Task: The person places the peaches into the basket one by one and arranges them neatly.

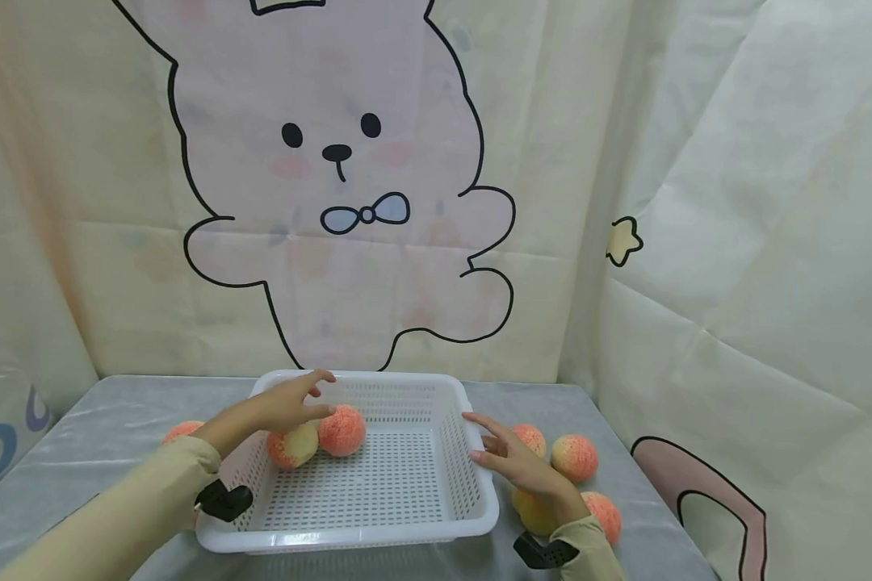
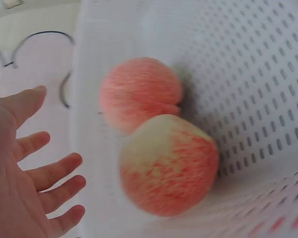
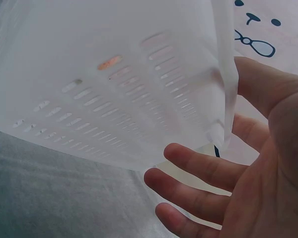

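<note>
A white slotted plastic basket (image 1: 363,484) stands on the table with two red-and-yellow peaches in it. The redder peach (image 1: 343,431) lies beside a yellower peach (image 1: 288,448), toward the basket's left side. Over that side reaches my left hand (image 1: 287,405), its fingers apart and nothing held; in the left wrist view the peaches (image 2: 169,166) sit clear of the fingers. At the basket's right rim is my right hand (image 1: 519,464), thumb and index finger touching the rim. The right wrist view shows its other fingers (image 3: 188,193) spread outside the basket wall.
Several more peaches (image 1: 574,458) lie on the grey table cover (image 1: 153,395) right of the basket, partly behind the right hand. Another peach (image 1: 182,430) shows at the left, beyond the left forearm. Cartoon-printed curtains (image 1: 538,161) hang behind and beside the table.
</note>
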Available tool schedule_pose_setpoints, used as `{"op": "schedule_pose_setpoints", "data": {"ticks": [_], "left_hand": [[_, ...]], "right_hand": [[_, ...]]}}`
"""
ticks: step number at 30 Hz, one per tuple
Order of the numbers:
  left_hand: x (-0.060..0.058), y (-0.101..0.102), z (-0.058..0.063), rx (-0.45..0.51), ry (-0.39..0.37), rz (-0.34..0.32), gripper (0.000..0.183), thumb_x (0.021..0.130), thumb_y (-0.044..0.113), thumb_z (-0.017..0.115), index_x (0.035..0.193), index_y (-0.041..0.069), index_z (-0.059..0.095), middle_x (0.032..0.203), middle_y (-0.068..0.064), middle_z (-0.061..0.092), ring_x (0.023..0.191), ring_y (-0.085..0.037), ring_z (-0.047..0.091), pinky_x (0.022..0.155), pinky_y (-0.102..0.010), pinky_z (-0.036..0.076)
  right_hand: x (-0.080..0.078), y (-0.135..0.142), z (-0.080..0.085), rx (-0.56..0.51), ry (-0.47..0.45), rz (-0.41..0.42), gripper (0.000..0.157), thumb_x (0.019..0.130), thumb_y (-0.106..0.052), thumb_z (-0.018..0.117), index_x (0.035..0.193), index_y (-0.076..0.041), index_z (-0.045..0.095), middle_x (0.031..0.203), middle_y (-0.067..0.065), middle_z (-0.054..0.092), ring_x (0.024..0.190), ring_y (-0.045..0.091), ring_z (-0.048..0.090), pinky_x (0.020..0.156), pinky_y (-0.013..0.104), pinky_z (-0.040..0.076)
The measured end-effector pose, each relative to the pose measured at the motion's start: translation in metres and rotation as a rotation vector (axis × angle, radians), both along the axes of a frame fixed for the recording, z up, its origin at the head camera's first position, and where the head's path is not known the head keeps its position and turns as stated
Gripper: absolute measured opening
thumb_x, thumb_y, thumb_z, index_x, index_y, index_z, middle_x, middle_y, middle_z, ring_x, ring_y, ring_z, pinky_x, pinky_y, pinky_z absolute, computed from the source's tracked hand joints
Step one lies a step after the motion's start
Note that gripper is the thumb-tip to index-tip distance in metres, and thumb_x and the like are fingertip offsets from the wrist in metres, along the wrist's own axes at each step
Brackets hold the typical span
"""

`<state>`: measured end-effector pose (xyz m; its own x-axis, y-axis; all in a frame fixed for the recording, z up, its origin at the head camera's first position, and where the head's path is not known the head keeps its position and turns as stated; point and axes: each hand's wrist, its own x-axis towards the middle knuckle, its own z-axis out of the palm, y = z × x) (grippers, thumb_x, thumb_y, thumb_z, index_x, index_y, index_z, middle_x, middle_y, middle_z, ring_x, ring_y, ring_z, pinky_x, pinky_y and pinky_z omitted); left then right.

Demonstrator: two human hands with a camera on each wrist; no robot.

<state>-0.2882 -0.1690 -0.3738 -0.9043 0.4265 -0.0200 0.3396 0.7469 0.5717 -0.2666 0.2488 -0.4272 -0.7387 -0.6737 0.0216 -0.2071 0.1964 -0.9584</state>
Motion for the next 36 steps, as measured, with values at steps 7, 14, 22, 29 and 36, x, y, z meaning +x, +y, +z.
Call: {"op": "schedule_pose_setpoints", "data": {"ticks": [7,14,22,29,36], "left_hand": [[0.016,-0.025,0.025,0.187,0.162,-0.001,0.052,0.103,0.035,0.058,0.145,0.007,0.044,0.137,-0.027,0.058,0.130,-0.052,0.051,0.097,-0.071,0.044],[0.027,-0.051,0.040,0.262,0.199,0.049,0.052,0.105,0.031,0.055,0.148,0.004,0.043,0.140,-0.030,0.056,0.130,-0.055,0.051,0.098,-0.073,0.043],[0.046,-0.088,0.030,0.353,0.149,0.155,0.055,0.108,0.034,0.048,0.153,0.007,0.034,0.146,-0.028,0.052,0.132,-0.043,0.054,0.099,-0.072,0.043],[0.055,-0.131,-0.005,0.498,0.189,0.214,0.041,0.109,0.024,0.046,0.149,0.019,0.042,0.122,0.034,0.058,0.107,0.022,0.051,0.093,-0.023,0.053],[0.061,-0.153,-0.033,0.720,0.184,0.149,0.039,0.108,0.010,0.043,0.144,0.024,0.048,0.122,0.028,0.065,0.109,0.012,0.059,0.086,-0.006,0.046]], "right_hand": [[0.000,0.002,0.001,-0.001,0.003,-0.001,0.067,0.107,-0.017,0.049,0.162,-0.008,0.012,0.148,0.039,0.043,0.117,0.027,0.065,0.091,0.034,0.058],[0.002,0.005,-0.001,0.009,0.005,-0.001,0.067,0.107,-0.018,0.049,0.162,-0.008,0.012,0.148,0.037,0.044,0.117,0.028,0.066,0.092,0.039,0.058],[0.001,0.004,0.001,0.015,0.004,-0.006,0.068,0.107,-0.019,0.049,0.163,-0.010,0.012,0.149,0.037,0.043,0.117,0.023,0.066,0.092,0.036,0.058],[-0.001,0.000,0.001,0.019,0.015,-0.005,0.068,0.107,-0.020,0.050,0.163,-0.009,0.012,0.149,0.037,0.043,0.118,0.025,0.065,0.092,0.033,0.058],[0.000,0.000,0.002,0.012,0.005,-0.009,0.068,0.107,-0.019,0.051,0.163,-0.010,0.013,0.149,0.036,0.043,0.120,0.031,0.063,0.093,0.034,0.057]]}}
